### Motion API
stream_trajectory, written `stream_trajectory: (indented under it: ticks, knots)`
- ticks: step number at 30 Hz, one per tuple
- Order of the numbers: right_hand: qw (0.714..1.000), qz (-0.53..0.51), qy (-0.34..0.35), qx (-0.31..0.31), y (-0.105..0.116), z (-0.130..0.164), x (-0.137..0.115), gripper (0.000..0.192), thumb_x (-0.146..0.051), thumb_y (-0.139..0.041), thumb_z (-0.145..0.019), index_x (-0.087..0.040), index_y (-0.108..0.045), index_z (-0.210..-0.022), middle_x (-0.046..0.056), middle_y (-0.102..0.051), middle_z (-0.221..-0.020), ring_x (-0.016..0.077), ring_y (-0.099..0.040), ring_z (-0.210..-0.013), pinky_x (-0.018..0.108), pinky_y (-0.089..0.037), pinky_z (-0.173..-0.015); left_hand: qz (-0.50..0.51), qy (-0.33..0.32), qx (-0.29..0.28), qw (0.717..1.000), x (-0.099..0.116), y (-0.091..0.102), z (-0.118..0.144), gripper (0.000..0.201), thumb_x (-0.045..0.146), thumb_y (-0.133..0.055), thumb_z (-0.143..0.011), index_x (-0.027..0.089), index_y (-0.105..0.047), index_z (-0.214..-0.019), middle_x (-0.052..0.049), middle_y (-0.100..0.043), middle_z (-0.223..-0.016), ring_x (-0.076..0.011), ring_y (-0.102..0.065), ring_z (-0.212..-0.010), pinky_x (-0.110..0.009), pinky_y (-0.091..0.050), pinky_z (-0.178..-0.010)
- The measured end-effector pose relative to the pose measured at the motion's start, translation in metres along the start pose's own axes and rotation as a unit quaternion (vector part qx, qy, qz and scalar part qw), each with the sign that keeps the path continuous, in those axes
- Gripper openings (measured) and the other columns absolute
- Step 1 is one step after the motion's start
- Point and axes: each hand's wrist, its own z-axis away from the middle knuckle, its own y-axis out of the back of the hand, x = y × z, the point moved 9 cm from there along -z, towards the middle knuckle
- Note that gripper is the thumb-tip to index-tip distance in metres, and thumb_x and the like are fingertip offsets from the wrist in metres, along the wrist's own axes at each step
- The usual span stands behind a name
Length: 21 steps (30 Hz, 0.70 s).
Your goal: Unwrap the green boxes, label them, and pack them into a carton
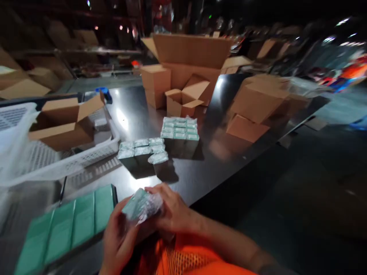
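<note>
Between my two hands is a small pale-green box in clear plastic wrap, held above the table's near edge. My left hand grips it from the left, thumb along the near side. On its right side my right hand has its fingers closed around the crinkled plastic. To the left lies a row of green boxes, side by side. Farther forward, several wrapped packs stand in a block, with another block of wrapped packs behind it to the right.
A white plastic basket at left holds an open carton. Toward the back of the metal table stand a large open carton and a smaller open carton. More brown cartons are stacked at right.
</note>
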Motion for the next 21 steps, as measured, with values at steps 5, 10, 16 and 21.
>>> stream_trajectory:
  ticks: [5,10,16,21]
  knots:
    - [0.997,-0.04,0.062,0.031,0.021,-0.012,0.0,0.058,-0.055,-0.061,-0.093,-0.028,-0.051,-0.143,0.011,-0.059,-0.13,0.025,-0.06,-0.12,0.042,-0.052,-0.101,-0.033,-0.044,-0.081,0.995,0.011,-0.025,-0.016,0.049,0.04,-0.064,-0.091,0.024,-0.055,-0.137,-0.014,-0.064,-0.136,-0.0295,-0.061,-0.122,-0.046,-0.05,-0.104]
    - [0.996,-0.073,0.026,0.041,0.027,-0.02,0.01,0.054,-0.058,-0.069,-0.086,-0.026,-0.063,-0.13,0.009,-0.062,-0.115,0.0235,-0.063,-0.104,0.039,-0.054,-0.089,-0.037,-0.095,-0.047,0.994,0.033,-0.024,-0.021,0.05,0.046,-0.067,-0.09,0.022,-0.058,-0.133,-0.013,-0.07,-0.124,-0.026,-0.067,-0.11,-0.039,-0.052,-0.095]
    - [0.997,-0.078,0.019,0.002,0.03,-0.026,0.017,0.053,-0.059,-0.077,-0.078,-0.025,-0.07,-0.119,0.007,-0.068,-0.102,0.021,-0.065,-0.091,0.034,-0.055,-0.08,-0.066,-0.11,-0.065,0.99,0.036,-0.034,-0.028,0.048,0.057,-0.048,-0.098,0.018,-0.064,-0.122,-0.013,-0.071,-0.112,-0.023,-0.068,-0.1,-0.033,-0.052,-0.086]
    - [0.998,-0.057,0.023,-0.022,0.017,-0.021,0.025,0.021,-0.034,-0.067,-0.088,-0.022,-0.07,-0.105,0.006,-0.07,-0.094,0.02,-0.067,-0.083,0.032,-0.054,-0.073,-0.091,-0.165,-0.053,0.981,0.034,-0.041,-0.025,0.053,0.062,-0.036,-0.1,0.017,-0.06,-0.117,-0.01,-0.067,-0.1,-0.0211,-0.065,-0.089,-0.032,-0.051,-0.078]
